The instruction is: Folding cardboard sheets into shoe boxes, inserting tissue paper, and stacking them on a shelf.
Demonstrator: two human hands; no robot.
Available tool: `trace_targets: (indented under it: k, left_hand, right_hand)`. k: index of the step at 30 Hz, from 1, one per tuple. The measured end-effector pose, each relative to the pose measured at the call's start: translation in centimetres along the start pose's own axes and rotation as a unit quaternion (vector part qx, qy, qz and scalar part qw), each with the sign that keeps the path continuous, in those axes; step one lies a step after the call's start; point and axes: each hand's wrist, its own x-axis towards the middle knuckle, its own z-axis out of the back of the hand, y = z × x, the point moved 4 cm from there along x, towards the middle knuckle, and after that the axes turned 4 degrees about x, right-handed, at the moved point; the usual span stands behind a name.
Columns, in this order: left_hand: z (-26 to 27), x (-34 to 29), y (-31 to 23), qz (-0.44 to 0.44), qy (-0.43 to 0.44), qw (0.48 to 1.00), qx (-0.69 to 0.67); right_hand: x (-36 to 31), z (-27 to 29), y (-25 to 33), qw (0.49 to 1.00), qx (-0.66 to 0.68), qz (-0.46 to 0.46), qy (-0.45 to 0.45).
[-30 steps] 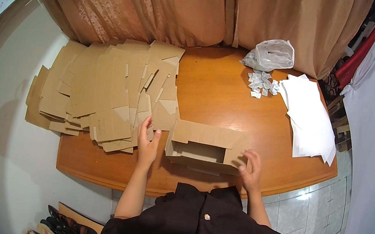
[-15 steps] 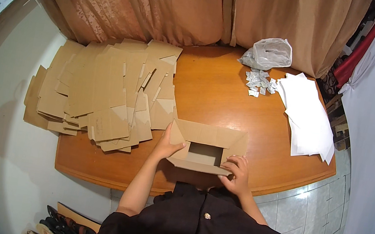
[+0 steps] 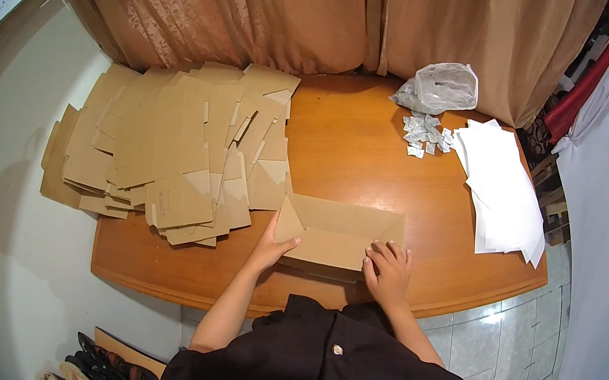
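Observation:
A brown cardboard box (image 3: 334, 251), partly folded, stands at the table's near edge in front of me. A near panel lies across its middle, and a far panel slopes up behind. My left hand (image 3: 269, 247) is closed around the box's left side, thumb on the inner face and fingers hidden outside. On the right end, my right hand (image 3: 389, 273) has its fingers bent over the panel, pressing at the corner. Its thumb is mostly hidden. Left of the box lies a spread pile of flat cardboard blanks (image 3: 176, 136).
The wooden table (image 3: 345, 140) bears small silvery packets (image 3: 423, 133) at the far right, by an open clear plastic bag (image 3: 446, 89). A stack of white paper sheets (image 3: 505, 191) lies along the right edge. Brown curtains (image 3: 270, 7) hang behind, and shoes (image 3: 105, 370) sit at lower left.
The box's near panel has folded inward over the opening that showed before. My right hand has moved up slightly onto that panel; my left keeps its hold.

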Motion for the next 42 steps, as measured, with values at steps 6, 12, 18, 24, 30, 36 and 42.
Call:
trace_targets:
  k: [6,12,18,24,30,36,42]
  left_hand:
    - [0.3,0.0,1.0,0.006,-0.043,0.999,-0.003]
    - [1.7,-1.4,4.8,0.101,-0.047,0.991,-0.078]
    - [0.2,-2.8,2.5,0.157,-0.093,0.981,-0.068]
    - [-0.2,-2.4,-5.4,-0.094,-0.125,0.985,-0.079]
    - [-4.3,-3.7,-15.6,-0.383,-0.216,0.854,0.278]
    - [-9.7,-2.5,-14.3,-0.561,-0.019,0.725,0.399]
    - [-13.7,-2.8,-13.6,-0.560,0.011,0.715,0.418]
  right_hand:
    - [0.3,0.1,0.3,0.998,-0.010,-0.041,0.042]
    - [-0.1,-0.5,-0.9,0.994,0.024,-0.108,-0.015]
    - [0.2,-0.2,-1.4,0.983,0.079,-0.165,0.007]
    - [-0.6,-2.0,-2.3,0.974,0.159,-0.151,0.055]
    - [-0.7,-5.6,-3.6,0.934,0.272,-0.163,0.162]
    - [1.1,-1.3,-6.8,0.829,0.504,-0.226,-0.083]
    - [3.3,8.2,-4.0,0.852,0.466,-0.124,-0.204]
